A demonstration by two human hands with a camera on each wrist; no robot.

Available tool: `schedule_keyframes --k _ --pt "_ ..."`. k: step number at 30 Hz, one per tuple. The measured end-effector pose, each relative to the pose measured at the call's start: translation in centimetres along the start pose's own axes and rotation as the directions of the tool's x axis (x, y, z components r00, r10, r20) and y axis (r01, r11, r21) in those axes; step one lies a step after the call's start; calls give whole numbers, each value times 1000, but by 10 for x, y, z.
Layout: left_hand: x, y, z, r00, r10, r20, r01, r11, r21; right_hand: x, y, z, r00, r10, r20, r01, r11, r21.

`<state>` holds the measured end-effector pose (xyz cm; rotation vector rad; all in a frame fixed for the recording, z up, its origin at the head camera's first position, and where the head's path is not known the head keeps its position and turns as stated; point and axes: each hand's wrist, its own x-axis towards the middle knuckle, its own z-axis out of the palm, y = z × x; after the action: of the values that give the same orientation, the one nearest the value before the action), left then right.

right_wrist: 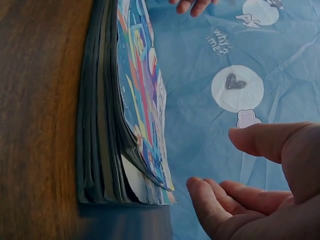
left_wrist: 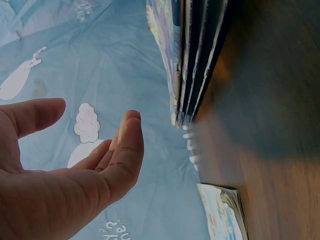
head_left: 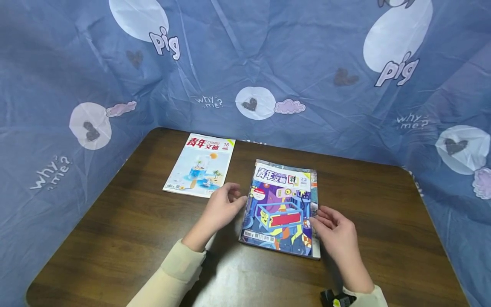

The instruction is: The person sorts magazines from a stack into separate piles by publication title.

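Observation:
A stack of magazines lies on the table, topped by a purple-and-blue magazine (head_left: 281,204) with a red and yellow picture. Underneath, another magazine (head_left: 316,250) sticks out along the right side. My left hand (head_left: 222,207) hovers by the stack's left edge, fingers relaxed and thumb apart. On the opposite side my right hand (head_left: 337,234) has its loosely bent fingers and thumb close to the right edge. Both wrist views show empty palms beside the stack. In the right wrist view the upper covers (right_wrist: 142,165) bulge away from the pages beneath at one corner.
A single light-blue magazine (head_left: 199,166) with red lettering lies flat at the back left, beyond my left hand. The brown wooden table (head_left: 368,200) is bordered at the back and sides by a blue printed cloth (head_left: 322,55). A black device (head_left: 333,298) is by my right wrist.

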<state>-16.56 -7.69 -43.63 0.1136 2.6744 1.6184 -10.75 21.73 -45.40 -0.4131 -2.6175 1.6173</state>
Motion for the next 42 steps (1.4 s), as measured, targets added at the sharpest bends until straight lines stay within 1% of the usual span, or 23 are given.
schedule_keyframes --k 5,10,13,20,25,30,33,36,42 --pt "9 1 3 1000 10 19 -11 999 32 -4 2 -2 1000 13 -1 -13 999 -42" --pt "24 1 8 999 29 32 -32 994 100 -8 8 -1 999 41 -4 -42 996 -78" --pt "35 2 12 999 28 40 -34 989 145 -11 11 0 999 46 6 -45 995 -89" --pt "64 6 17 997 -18 77 2 979 203 -16 12 -1 998 59 17 -57 991 -120" --pt "87 7 23 994 -43 103 17 970 244 -19 14 1 997 76 16 -73 988 -140" --pt "107 9 28 989 -84 120 47 958 283 -21 15 4 998 55 5 -54 987 -153" --pt "116 9 29 988 -101 115 62 951 303 -22 15 5 999 41 -2 -41 987 -155" --pt "122 10 30 988 -110 107 70 944 323 -23 13 5 999 39 -6 -39 986 -161" --pt "132 8 35 988 -98 122 47 931 361 -25 10 5 998 65 4 -63 981 -185"
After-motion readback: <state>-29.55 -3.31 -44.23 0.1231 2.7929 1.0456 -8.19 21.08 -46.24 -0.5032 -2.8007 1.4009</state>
